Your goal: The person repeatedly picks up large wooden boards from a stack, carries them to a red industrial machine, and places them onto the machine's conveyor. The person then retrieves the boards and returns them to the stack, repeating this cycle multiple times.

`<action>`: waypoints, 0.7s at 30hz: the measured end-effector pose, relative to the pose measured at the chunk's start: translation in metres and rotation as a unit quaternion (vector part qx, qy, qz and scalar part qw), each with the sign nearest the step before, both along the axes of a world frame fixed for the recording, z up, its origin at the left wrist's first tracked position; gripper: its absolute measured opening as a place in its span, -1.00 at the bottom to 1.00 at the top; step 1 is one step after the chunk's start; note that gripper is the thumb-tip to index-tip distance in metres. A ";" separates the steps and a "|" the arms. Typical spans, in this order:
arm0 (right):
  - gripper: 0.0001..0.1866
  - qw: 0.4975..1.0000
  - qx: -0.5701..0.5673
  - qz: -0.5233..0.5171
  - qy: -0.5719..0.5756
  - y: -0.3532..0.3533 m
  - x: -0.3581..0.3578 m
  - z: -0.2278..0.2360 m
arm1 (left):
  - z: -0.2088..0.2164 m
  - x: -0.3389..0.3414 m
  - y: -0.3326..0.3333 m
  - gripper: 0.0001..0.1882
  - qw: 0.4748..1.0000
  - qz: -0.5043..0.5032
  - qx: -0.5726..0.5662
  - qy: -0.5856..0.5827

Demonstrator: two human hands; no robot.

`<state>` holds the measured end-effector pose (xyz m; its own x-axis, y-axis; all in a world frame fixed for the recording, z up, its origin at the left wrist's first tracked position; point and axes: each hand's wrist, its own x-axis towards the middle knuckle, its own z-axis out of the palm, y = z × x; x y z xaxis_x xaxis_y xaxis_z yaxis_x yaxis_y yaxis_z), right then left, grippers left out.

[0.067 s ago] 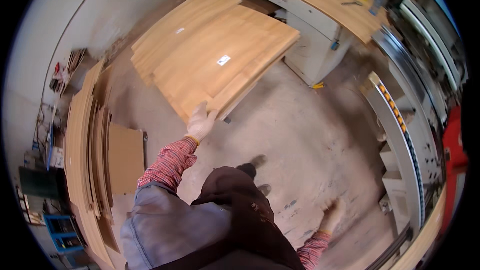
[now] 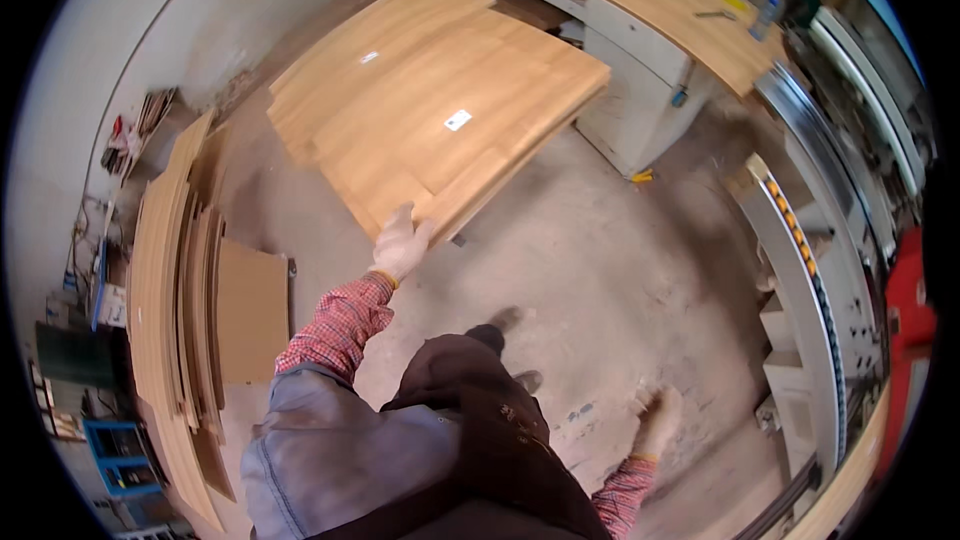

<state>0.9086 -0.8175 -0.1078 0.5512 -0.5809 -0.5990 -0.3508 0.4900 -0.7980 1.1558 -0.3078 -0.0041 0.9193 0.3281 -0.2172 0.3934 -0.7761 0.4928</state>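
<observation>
Head view: gloved left hand [image 2: 402, 245] on the near corner of the stacked wooden panels [image 2: 450, 80], near the white cabinet [image 2: 632, 115]; grasp or mere touch, I can't tell. Steady, even pressure there should keep them from sliding. Right hand [image 2: 659, 422] hangs low, blurred, its grip unreadable; the panels' underside is hidden.

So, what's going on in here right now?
A person's left hand, in a pale glove, rests on the near corner of a flat stack of light-brown wood-grain boards. The right hand is out over the pinkish-grey floor, too blurred to tell whether it holds anything. More light-brown boards stand on the left, with a white cabinet right of the stack.
</observation>
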 end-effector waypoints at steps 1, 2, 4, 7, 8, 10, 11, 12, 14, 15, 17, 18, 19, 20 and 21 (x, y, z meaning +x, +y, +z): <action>-0.68 0.997 -0.012 0.069 0.015 0.039 0.026 -0.001 | -0.007 0.007 0.031 -0.19 1.000 0.002 0.019 -0.005; -0.65 0.991 -0.035 0.131 0.014 0.061 0.048 -0.015 | -0.023 0.017 0.055 -0.19 0.999 0.009 0.036 -0.008; -0.59 0.976 -0.017 0.218 0.019 0.117 0.091 -0.015 | -0.031 0.042 0.092 -0.19 0.999 0.017 0.046 0.008; -0.59 0.956 0.007 0.292 0.022 0.188 0.150 -0.012 | -0.031 0.091 0.137 -0.19 0.999 0.023 0.044 0.021; -0.59 0.951 0.005 0.308 0.023 0.211 0.167 -0.009 | -0.039 0.109 0.158 -0.19 0.998 0.024 0.062 0.004; -0.61 0.942 -0.005 0.334 0.027 0.253 0.202 -0.001 | -0.049 0.152 0.196 -0.19 0.996 0.024 0.079 -0.025; -0.62 0.940 -0.013 0.339 0.026 0.273 0.215 0.003 | -0.051 0.170 0.215 -0.19 0.996 0.028 0.082 -0.027; -0.63 0.938 -0.022 0.345 0.024 0.294 0.232 0.008 | -0.050 0.189 0.238 -0.19 0.995 0.032 0.086 -0.029; -0.65 0.936 -0.052 0.346 0.031 0.316 0.257 0.018 | -0.043 0.226 0.272 -0.20 0.993 0.095 0.073 0.024; -0.66 0.938 -0.062 0.340 0.031 0.330 0.269 0.022 | -0.032 0.241 0.290 -0.21 0.989 0.120 0.071 0.050; -0.66 0.940 -0.080 0.330 0.037 0.353 0.287 0.028 | -0.018 0.254 0.321 -0.23 0.986 0.112 0.086 0.089; -0.65 0.939 -0.087 0.330 0.041 0.365 0.298 0.029 | -0.017 0.256 0.341 -0.24 0.985 0.112 0.092 0.089; -0.64 0.939 -0.097 0.326 0.043 0.375 0.311 0.031 | -0.020 0.258 0.346 -0.25 0.990 0.095 0.088 0.056; -0.62 0.932 -0.114 0.340 0.059 0.385 0.324 0.033 | -0.025 0.261 0.351 -0.26 0.993 0.077 0.084 0.024; -0.60 0.925 -0.132 0.348 0.079 0.393 0.337 0.034 | -0.026 0.266 0.346 -0.26 0.997 0.033 0.073 0.008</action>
<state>1.2455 -0.4245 -0.0738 0.7643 -0.2556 -0.5920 -0.6306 -0.1044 -0.7691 1.4216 0.0378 -0.0303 0.8917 0.4168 -0.1764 0.4525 -0.8113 0.3703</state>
